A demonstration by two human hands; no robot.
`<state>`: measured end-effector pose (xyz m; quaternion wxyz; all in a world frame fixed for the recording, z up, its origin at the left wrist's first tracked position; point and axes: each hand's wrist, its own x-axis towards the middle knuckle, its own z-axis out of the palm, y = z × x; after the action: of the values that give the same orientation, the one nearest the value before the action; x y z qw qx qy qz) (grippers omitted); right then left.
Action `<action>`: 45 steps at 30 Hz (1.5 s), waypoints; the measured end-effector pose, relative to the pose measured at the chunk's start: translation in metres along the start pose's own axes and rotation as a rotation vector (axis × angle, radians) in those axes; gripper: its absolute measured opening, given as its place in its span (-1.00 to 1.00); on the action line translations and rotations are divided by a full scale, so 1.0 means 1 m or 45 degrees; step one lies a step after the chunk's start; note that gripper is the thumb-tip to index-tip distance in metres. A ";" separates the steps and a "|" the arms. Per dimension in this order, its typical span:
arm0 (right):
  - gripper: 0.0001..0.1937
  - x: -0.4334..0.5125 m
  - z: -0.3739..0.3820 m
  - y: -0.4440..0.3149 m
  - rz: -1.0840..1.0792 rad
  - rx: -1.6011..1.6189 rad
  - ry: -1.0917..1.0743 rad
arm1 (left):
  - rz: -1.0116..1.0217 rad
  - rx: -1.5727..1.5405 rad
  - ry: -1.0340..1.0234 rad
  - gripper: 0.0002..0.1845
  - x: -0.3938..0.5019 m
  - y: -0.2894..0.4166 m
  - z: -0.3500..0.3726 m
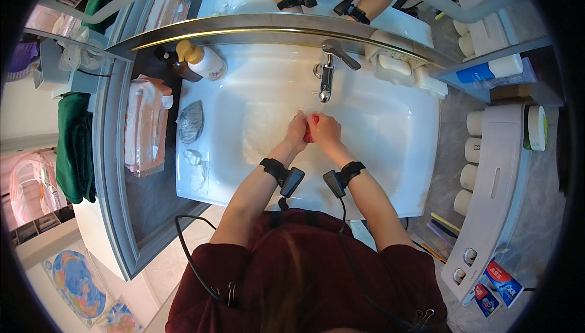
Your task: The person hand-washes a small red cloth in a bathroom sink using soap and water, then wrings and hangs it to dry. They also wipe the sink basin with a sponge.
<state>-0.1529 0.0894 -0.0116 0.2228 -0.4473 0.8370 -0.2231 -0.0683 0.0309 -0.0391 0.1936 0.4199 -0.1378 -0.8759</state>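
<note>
Both my hands are together over the white sink basin [384,118], just below the spout of the chrome faucet [326,77]. A small red item [309,133], perhaps wet cloth, is squeezed between them; its shape is mostly hidden by the fingers. My left hand [298,132] holds it from the left side, and my right hand [326,129] closes over it from the right, with a bit of red showing between the fingers. Water seems to run from the spout onto the hands. Each wrist wears a black strap with a small device.
A pump bottle [208,62], a mesh-like grey pad [190,122] and crumpled clear plastic [197,173] lie along the basin's left rim. A soap bar [394,64] rests in a dish at the back right. A mirror cabinet edge [274,33] overhangs the back.
</note>
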 end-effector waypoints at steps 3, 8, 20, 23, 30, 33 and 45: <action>-0.60 0.022 0.009 0.031 0.142 0.145 0.049 | -0.064 0.030 0.086 -0.68 -0.015 0.014 0.004; -0.49 0.043 -0.010 0.063 0.489 0.933 -0.078 | 0.181 0.401 0.246 -0.66 -0.019 0.052 -0.047; -0.58 0.005 -0.069 0.003 0.310 1.112 -0.391 | 1.047 1.321 -0.377 0.03 -0.035 0.003 0.004; -0.56 -0.002 -0.079 -0.005 0.195 1.038 -0.306 | 0.914 1.508 -0.440 0.14 -0.028 0.002 0.022; -0.54 0.000 -0.104 0.050 0.220 0.886 0.013 | 0.386 1.651 -0.357 -0.63 -0.004 0.025 0.001; -0.50 -0.003 -0.089 0.079 0.604 0.900 -0.023 | 0.758 1.406 -0.272 -0.58 -0.007 0.040 0.004; -0.39 0.017 0.033 0.041 0.845 2.324 -0.683 | 0.374 0.389 -0.363 -0.53 -0.058 0.034 0.024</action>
<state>-0.1691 0.0897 -0.0651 0.7120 0.1145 0.3506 -0.5975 -0.0459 0.0289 0.0289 0.2318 0.2919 -0.3541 -0.8578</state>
